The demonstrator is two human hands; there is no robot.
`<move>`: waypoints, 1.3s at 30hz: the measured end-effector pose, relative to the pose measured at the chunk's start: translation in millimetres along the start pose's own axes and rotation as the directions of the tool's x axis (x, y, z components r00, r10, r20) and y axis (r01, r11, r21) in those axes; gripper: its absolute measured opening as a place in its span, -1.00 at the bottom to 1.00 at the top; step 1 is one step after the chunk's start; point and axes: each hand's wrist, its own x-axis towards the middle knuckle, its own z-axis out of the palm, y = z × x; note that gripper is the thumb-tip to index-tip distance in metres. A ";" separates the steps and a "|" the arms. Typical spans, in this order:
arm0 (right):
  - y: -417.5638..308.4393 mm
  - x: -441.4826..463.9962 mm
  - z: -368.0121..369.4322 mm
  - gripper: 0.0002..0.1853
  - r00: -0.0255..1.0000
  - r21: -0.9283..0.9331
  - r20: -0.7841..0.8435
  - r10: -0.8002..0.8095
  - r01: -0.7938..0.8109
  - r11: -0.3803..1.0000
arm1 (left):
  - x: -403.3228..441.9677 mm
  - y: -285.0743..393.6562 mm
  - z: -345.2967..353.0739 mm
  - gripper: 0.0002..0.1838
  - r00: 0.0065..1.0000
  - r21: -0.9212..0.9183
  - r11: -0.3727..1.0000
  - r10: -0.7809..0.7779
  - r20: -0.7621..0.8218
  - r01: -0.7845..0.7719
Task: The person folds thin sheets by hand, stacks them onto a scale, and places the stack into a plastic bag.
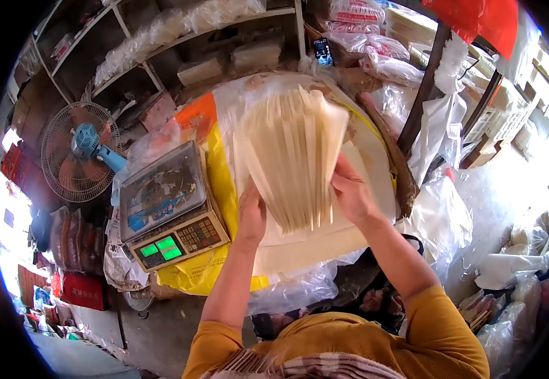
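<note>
A thick bundle of thin cream-coloured sheets stands upright between my hands, its layers fanned apart at the top. My left hand presses against the bundle's lower left side. On its right side, my right hand grips the edge with the thumb in front. Beneath lies a wide pale sheet on the covered table. A digital scale with a metal plate and lit green displays sits left of my left hand, its plate bare apart from stains.
Yellow plastic lies under the scale. A blue and grey fan stands at the left. Shelves with plastic-wrapped packs are behind the table. A dark post rises at the right, near plastic bags.
</note>
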 end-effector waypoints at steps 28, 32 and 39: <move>57.7 -8.6 30.4 -0.45 0.989 -0.980 0.128 0.068 0.137 -0.147 | -0.9 -101.7 -32.3 -0.74 0.805 -0.027 0.874 -0.459 -0.377 0.486; 82.9 -8.4 26.0 -0.47 0.990 -0.987 0.138 0.023 0.140 -0.085 | 12.5 -103.8 -58.3 -0.69 0.909 0.872 0.490 0.356 -0.217 0.016; -3.9 -20.2 26.9 -0.78 0.953 -0.881 0.291 0.085 0.233 0.412 | 20.2 -15.0 32.2 -0.55 0.981 0.823 0.538 0.051 0.185 -0.183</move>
